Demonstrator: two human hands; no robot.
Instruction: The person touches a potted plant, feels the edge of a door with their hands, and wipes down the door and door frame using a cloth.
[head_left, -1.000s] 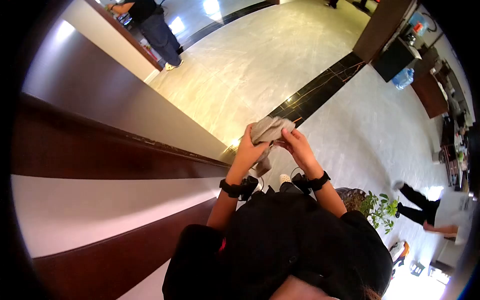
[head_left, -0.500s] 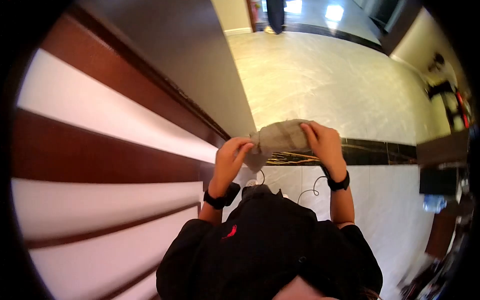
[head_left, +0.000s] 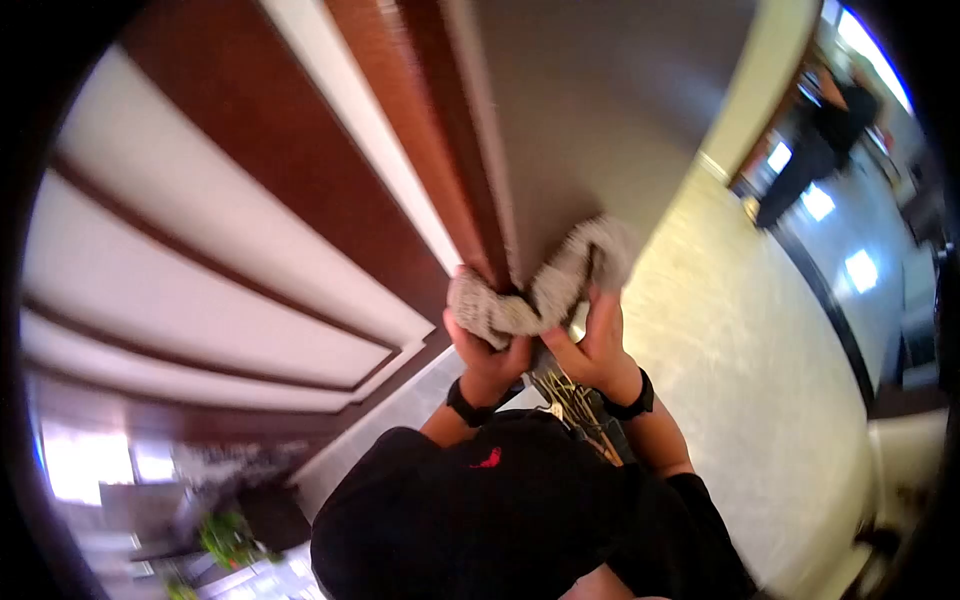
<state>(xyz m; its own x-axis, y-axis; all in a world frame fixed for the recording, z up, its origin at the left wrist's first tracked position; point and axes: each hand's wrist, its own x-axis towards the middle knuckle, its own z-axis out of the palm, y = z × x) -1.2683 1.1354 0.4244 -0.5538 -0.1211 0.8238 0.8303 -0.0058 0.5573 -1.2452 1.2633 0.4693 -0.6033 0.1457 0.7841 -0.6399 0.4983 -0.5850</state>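
Observation:
A grey-beige cloth [head_left: 563, 285], fuzzy like a towel or rag, is bunched and folded between my two hands. My left hand [head_left: 482, 360] is closed around its left end, with part of the cloth bulging above the fingers. My right hand [head_left: 600, 350] grips the middle and right part, thumb in front and fingers up behind it. Behind the cloth are the lower part of a dark brown wooden edge [head_left: 455, 150] and a grey-brown panel [head_left: 610, 110]. Whether the cloth touches them I cannot tell.
White panels with brown strips [head_left: 210, 300] stand on my left. Pale glossy floor [head_left: 740, 370] stretches to the right, where another person [head_left: 825, 140] in dark clothes stands beyond a dark threshold. A green plant [head_left: 228, 540] is at lower left.
My view has swung left toward the brown edge and panel. The cloth, earlier stretched between my hands, is now bunched and bent, and my hands are closer together.

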